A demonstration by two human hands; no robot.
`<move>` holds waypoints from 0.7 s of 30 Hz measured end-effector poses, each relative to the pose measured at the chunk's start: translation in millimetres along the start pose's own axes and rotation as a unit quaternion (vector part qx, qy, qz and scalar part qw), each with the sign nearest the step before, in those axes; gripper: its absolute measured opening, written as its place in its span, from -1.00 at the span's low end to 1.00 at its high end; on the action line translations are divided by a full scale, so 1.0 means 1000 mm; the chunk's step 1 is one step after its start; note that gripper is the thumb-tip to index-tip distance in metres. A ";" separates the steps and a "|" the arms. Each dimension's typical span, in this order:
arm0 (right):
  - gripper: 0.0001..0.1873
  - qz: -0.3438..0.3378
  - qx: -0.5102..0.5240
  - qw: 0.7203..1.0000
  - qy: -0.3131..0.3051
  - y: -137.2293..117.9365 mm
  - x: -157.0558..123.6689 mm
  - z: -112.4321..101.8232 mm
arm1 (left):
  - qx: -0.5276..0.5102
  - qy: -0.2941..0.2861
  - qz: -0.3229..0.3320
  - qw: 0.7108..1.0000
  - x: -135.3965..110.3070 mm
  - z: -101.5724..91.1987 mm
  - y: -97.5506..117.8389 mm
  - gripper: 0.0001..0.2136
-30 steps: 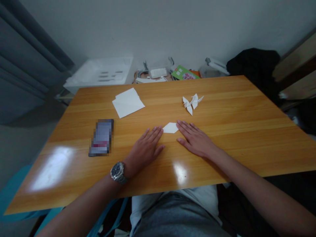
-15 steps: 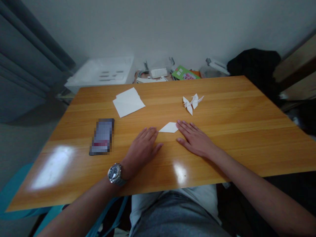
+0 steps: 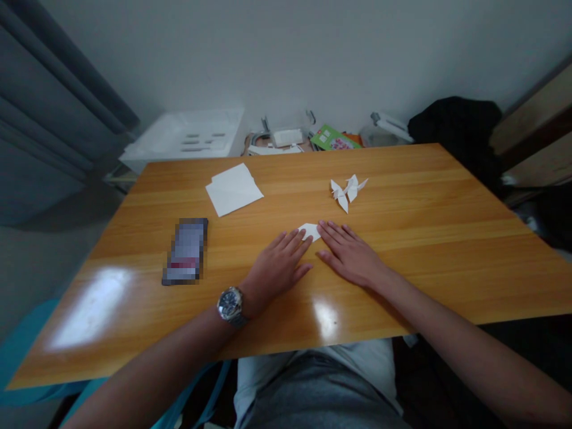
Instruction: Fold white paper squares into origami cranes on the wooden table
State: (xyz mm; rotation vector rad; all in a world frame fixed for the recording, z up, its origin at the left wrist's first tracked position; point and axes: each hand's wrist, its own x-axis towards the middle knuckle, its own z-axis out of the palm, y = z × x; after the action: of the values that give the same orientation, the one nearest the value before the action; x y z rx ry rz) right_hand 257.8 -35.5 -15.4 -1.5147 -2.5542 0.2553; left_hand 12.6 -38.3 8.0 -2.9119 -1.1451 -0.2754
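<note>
A small folded white paper (image 3: 311,230) lies flat on the wooden table (image 3: 447,238), mostly covered by my fingertips. My left hand (image 3: 277,267), with a wristwatch on its wrist, lies flat with fingers stretched onto the paper's left part. My right hand (image 3: 351,255) also lies flat, fingers out, pressing the paper's right part. Both hands hold nothing. Beyond my right hand sits a finished white origami crane (image 3: 347,190).
A small stack of white paper sheets (image 3: 233,189) lies at the back left of the table. A phone (image 3: 186,249) lies to the left of my left hand. Behind the table are a white bin, clutter and a black bag (image 3: 451,128).
My left hand has slid right, onto the folded paper, so that less of the paper shows. My right hand has stayed on the paper's right end.
</note>
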 end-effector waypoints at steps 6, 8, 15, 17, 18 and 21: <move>-0.24 0.011 -0.027 0.999 0.017 -0.008 0.018 -0.006 | 0.001 0.008 -0.029 1.000 0.011 0.009 -0.017 -0.48; -0.23 0.013 -0.038 0.999 0.035 -0.012 0.023 -0.009 | -0.005 0.010 -0.031 0.999 0.011 0.009 -0.018 -0.48; -0.22 -0.015 -0.024 0.997 0.066 -0.016 0.039 -0.020 | -0.025 0.010 -0.038 0.999 0.011 0.010 -0.017 -0.51; -0.22 -0.034 -0.010 0.998 0.050 -0.015 0.044 -0.017 | -0.026 0.013 -0.039 0.999 0.011 0.011 -0.017 -0.51; -0.22 -0.040 -0.003 0.998 0.042 -0.014 0.046 -0.015 | -0.026 0.013 -0.039 0.999 0.011 0.011 -0.018 -0.51; -0.23 -0.046 0.022 0.998 0.024 -0.010 0.050 -0.006 | -0.025 0.013 -0.036 0.999 0.011 0.012 -0.019 -0.51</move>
State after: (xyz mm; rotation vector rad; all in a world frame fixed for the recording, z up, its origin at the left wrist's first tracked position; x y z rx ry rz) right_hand 226.7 4.5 -5.1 -1.3677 -2.5541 0.2588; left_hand 9.6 -16.7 -3.5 -2.9033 -1.2599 -0.3449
